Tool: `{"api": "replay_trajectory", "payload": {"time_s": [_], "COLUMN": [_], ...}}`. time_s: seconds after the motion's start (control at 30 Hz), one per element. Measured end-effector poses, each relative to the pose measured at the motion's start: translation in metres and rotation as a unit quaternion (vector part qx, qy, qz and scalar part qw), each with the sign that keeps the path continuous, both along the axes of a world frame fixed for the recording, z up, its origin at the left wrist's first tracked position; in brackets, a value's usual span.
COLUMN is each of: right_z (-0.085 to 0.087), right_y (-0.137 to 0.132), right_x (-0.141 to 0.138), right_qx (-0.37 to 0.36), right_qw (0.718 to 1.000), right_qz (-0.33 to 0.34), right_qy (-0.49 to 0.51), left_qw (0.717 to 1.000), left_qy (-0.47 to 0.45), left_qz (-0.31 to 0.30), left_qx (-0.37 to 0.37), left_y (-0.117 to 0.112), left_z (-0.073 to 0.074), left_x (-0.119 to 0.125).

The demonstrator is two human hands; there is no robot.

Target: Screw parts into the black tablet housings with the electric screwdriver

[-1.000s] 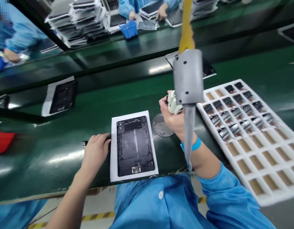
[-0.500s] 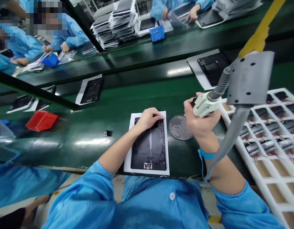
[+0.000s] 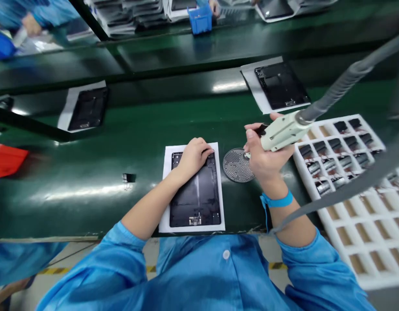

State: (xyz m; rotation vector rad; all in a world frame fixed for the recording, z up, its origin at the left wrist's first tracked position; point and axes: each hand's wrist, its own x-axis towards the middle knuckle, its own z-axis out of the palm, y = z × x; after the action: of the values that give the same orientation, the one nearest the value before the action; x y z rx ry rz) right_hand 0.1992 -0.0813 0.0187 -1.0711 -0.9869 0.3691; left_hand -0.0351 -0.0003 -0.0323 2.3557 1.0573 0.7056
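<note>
I've got my right hand clenched round a cream hose-fed tool, up just beside a round mesh disc. My left hand is open, pressing on the top of a black tablet, which lies on white paper on the green bench, right below that palm.

The left hand lies palm down, fingers slightly curled, while the raised right hand closes around a cream plastic tool handle; both bare forearms emerge from blue sleeves.
</note>
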Motion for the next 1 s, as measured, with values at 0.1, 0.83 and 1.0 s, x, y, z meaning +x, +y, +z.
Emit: {"api": "replay_trajectory", "payload": {"time_s": [0.1,0.83,1.0], "right_z": [0.004,-0.008,0.004], "right_y": [0.002,0.008,0.011], "right_x": [-0.012,-0.021,-0.019], "right_qx": [0.019,-0.011,0.03], "right_qw": [1.0,0.999,0.998], "right_qz": [-0.016,-0.021,-0.02], "right_qy": [0.004,-0.039,-0.053], "left_qw": [1.0,0.999,0.997], "left_qy": [0.005,-0.011,-0.016], "left_qz": [0.002,0.011,-0.002], "left_qx": [0.001,-0.049,-0.071], "left_y": [0.0,-0.002,0.005], "left_z": [0.001,0.012,0.012], "left_x": [0.005,0.017,0.018]}}
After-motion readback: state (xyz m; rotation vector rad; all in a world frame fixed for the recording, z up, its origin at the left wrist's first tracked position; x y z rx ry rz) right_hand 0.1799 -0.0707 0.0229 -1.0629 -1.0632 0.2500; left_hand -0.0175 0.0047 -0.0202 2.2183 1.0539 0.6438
